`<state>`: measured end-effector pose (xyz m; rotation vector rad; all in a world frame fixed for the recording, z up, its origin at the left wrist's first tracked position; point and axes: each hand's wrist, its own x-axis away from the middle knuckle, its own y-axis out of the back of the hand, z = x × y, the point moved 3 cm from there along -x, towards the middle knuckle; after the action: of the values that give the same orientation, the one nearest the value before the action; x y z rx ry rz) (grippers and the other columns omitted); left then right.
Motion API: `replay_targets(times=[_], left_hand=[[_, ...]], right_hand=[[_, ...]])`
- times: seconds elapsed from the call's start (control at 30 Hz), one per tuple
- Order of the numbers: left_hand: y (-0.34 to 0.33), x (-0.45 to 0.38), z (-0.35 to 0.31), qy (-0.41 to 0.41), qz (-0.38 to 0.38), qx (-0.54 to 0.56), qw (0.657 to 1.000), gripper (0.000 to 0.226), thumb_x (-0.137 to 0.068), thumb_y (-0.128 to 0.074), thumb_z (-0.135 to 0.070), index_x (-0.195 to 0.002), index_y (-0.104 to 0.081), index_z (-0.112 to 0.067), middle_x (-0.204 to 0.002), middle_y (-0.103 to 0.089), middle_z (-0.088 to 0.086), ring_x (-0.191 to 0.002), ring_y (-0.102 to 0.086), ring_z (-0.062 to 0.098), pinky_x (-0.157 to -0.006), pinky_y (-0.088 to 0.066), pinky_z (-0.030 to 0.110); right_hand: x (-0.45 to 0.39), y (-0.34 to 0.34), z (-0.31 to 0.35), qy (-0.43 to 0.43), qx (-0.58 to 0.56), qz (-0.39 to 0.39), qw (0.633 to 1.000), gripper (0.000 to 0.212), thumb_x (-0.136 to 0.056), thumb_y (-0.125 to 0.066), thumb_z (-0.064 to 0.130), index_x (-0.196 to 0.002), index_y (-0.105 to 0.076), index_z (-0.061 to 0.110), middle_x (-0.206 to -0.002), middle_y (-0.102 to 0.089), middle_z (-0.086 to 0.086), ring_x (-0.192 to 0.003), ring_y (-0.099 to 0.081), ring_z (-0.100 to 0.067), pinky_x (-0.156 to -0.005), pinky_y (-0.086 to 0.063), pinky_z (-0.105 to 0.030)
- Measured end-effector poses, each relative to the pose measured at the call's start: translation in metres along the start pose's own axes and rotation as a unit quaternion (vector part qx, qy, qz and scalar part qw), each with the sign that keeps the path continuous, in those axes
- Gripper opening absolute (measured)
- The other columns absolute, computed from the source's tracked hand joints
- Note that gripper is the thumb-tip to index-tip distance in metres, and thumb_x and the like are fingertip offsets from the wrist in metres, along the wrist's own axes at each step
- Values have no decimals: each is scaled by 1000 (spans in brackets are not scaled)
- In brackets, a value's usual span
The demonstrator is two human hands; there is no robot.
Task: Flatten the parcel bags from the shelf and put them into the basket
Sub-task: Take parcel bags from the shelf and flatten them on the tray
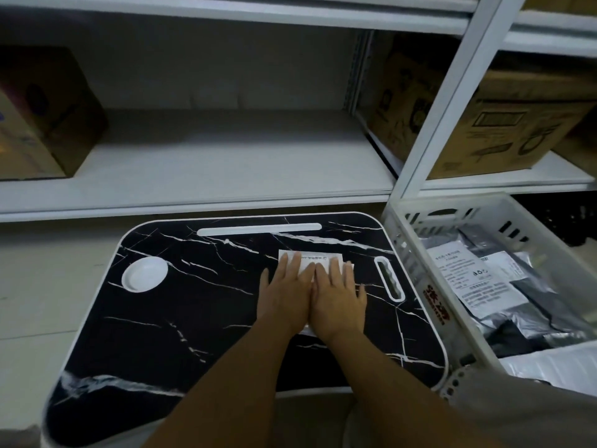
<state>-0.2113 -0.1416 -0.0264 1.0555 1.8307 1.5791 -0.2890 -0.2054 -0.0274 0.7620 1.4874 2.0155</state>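
You have a black tray table [168, 318] veined in white like marble (white rim too), a white parcel bag [318, 259], a translucent white basket [416, 273] of silver-grey bags [529, 286], and brown boxes [504, 124].

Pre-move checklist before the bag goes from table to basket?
1. Both hands flat on the parcel bag: left hand, right hand: ok.
2. Bag fully flattened: cannot tell, hands cover most of it.
3. Bag lies on the table, not hanging over an edge: ok.
4. Basket beside the table on the right, open top: ok.
5. Room in the basket: ok, bags lie below the rim.
6. Grip on the bag for lifting: not ok, fingers lie straight.
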Motion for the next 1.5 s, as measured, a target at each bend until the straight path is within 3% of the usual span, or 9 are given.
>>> replay_targets(times=[0.57,0.93,1.0,1.07,1.13,1.2,1.27,1.37,1.5], left_hand=[[-17,-9,9,-5,64,23,998,52,-103,-16,-44,-152,-1,-35,-161,12,-5,-148,12,17,-117,-6,55],[-13,-8,11,77,98,16,992,56,-102,-16,-45,-152,7,-31,-160,12,3,-148,10,26,-116,-4,57],[-12,-6,7,106,81,71,989,56,-102,-22,-42,-153,-1,-28,-160,3,8,-148,1,28,-116,-12,54],[-8,-2,5,136,26,127,982,54,-102,-33,-34,-151,-14,-21,-155,-18,12,-143,-20,29,-112,-28,47],[-1,5,5,194,-32,174,965,52,-99,-42,-33,-144,-28,-12,-141,-36,13,-127,-39,28,-101,-41,41],[3,11,8,273,-31,257,927,56,-96,-49,-40,-136,-33,-4,-134,-42,16,-121,-47,30,-95,-44,40],[-4,11,11,312,17,354,881,61,-95,-52,-43,-132,-36,2,-129,-50,18,-114,-54,31,-90,-47,37],[-10,12,12,306,69,423,850,60,-90,-59,-43,-126,-47,4,-115,-62,16,-101,-63,28,-89,-53,37],[-1,21,12,300,60,443,843,55,-87,-65,-40,-121,-54,3,-112,-65,17,-100,-64,29,-91,-53,39]], right_hand=[[-5,-17,-6,-33,-36,44,998,53,-103,-10,44,-154,3,36,-161,16,7,-147,18,-16,-119,0,-53],[-12,-7,-3,-66,-22,141,988,57,-102,-15,49,-151,11,40,-159,24,2,-148,13,-32,-115,-5,-62],[-15,-3,-4,-56,-62,136,987,55,-103,-22,42,-153,1,40,-161,17,2,-149,6,-31,-115,-10,-60],[-15,2,-6,-71,-128,87,985,52,-100,-33,25,-150,-20,31,-162,-1,-4,-145,-18,-33,-112,-25,-54],[-7,10,-16,-145,-204,-2,968,43,-95,-41,14,-138,-38,16,-151,-27,-14,-127,-44,-34,-99,-42,-45],[5,16,-25,-250,-249,-51,934,40,-98,-45,26,-133,-39,7,-138,-40,-18,-118,-49,-33,-94,-45,-43],[14,13,-29,-304,-280,-18,911,54,-98,-45,42,-135,-36,4,-134,-43,-20,-118,-50,-35,-95,-45,-43],[20,13,-20,-292,-354,60,886,64,-83,-56,54,-124,-49,6,-117,-61,-12,-102,-62,-29,-89,-51,-39],[23,19,-20,-261,-422,121,860,44,-73,-72,43,-99,-67,8,-94,-69,-6,-86,-68,-24,-85,-57,-41]])
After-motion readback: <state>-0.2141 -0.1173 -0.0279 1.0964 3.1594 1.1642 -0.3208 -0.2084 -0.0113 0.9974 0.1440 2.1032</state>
